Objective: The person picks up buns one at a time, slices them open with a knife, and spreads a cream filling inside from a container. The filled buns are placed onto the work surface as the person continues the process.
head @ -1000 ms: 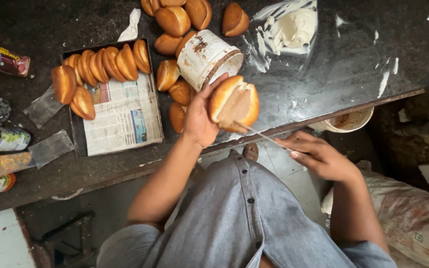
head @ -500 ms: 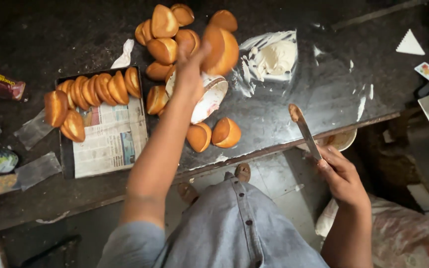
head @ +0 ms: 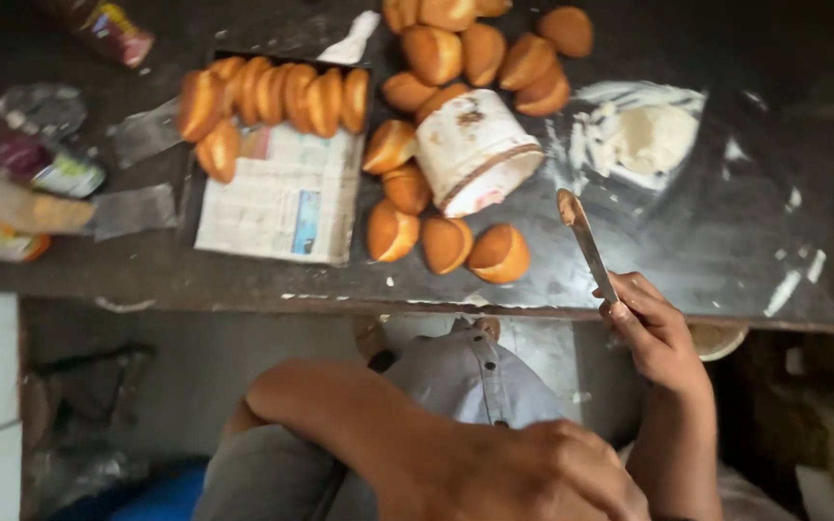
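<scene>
head view: right hand (head: 653,333), right of centre, has its fingers clamped on the knife (head: 586,241), blade tip over the dark worktop (head: 726,241) near the buns (head: 446,241). keep the blade flat. left hand (head: 533,473), bottom centre, lies loosely curled and empty.

The buns (head: 446,241) are golden orange-brown, paler tan where they are cut, and the row on the tray (head: 282,92) shows the same glossy orange crust. The newspaper (head: 282,198) under them is off-white with grey print and one small blue patch. The tub (head: 475,150) is white, smeared with brown stains and ringed by a brown band. The spread (head: 644,135) is creamy white, with white streaks across the dark grey-black table (head: 707,241). The knife (head: 586,241) is dull silver with a brownish tip. The shirt (head: 475,386) is pale grey-blue with dark buttons.
</scene>
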